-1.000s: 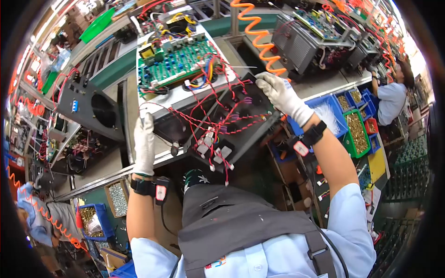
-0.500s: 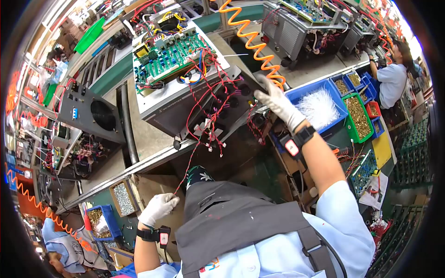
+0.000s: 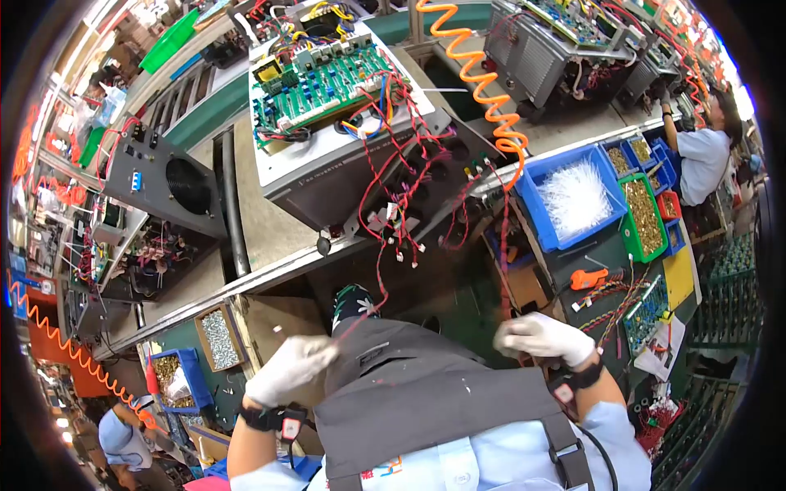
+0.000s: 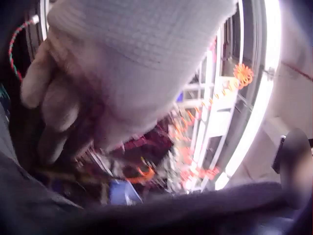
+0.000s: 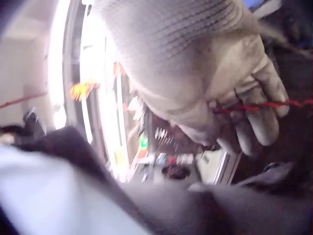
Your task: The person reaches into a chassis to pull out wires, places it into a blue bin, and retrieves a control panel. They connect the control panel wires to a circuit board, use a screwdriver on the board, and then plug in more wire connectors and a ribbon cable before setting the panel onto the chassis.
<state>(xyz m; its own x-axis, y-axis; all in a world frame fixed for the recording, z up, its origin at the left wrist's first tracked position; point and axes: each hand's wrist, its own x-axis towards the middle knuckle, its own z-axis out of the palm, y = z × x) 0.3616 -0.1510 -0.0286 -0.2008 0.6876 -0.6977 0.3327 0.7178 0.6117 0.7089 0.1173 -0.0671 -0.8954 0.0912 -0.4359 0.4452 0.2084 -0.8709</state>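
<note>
In the head view, a dark metal inverter case (image 3: 327, 192) stands on the bench with a green circuit board (image 3: 327, 94) on its white top. Red twisted wires (image 3: 397, 192) with white connectors hang from its near side. My gloved left hand (image 3: 291, 368), in front of the apron, pinches one long red wire (image 3: 381, 278) drawn down from the case. Over on the other side, my gloved right hand (image 3: 544, 337) grips another red twisted wire (image 3: 505, 254), slightly blurred. The right wrist view shows that wire (image 5: 266, 104) running across the curled fingers (image 5: 261, 122).
An orange coiled air hose (image 3: 491, 98) hangs right of the case. Blue bin (image 3: 536, 204) of white ties, green bin (image 3: 632, 233) of brass parts and an orange-handled tool (image 3: 588, 279) lie to the right. Another dark case with a fan (image 3: 147, 184) stands left.
Both hands have left the case, which has turned. The left came down with a red wire first; the right then left the case corner and came down toward the lap with another wire.
</note>
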